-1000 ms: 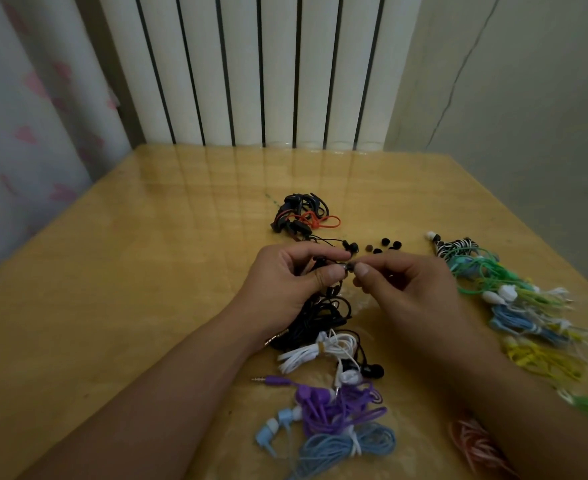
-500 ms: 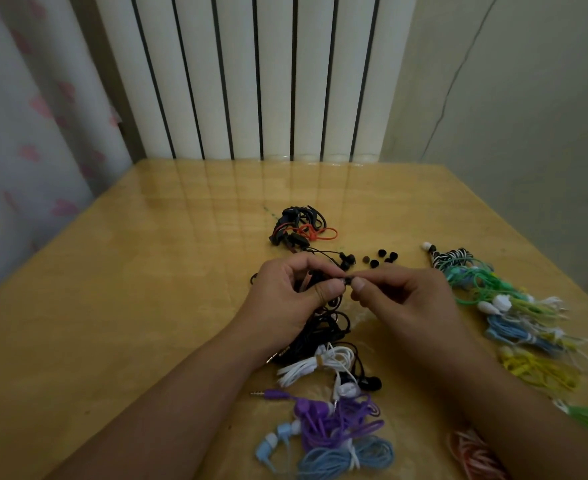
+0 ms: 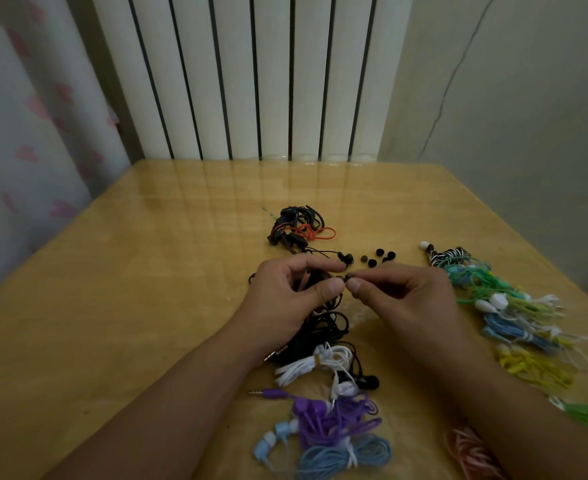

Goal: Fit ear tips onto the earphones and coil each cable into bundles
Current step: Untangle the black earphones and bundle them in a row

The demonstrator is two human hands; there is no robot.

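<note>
Two hands meet at the middle of the frame, thumbs nearly touching. Curled around a black earphone, the left hand pins it between thumb and forefinger, and black cable trails down from under its palm. Fingers bent, the right hand pinches a small dark ear tip against that earphone. Just above the hands lie several loose black ear tips on the wooden table. Coiled bundles sit below the hands, white, purple and blue; more coloured bundles run down the right side.
</note>
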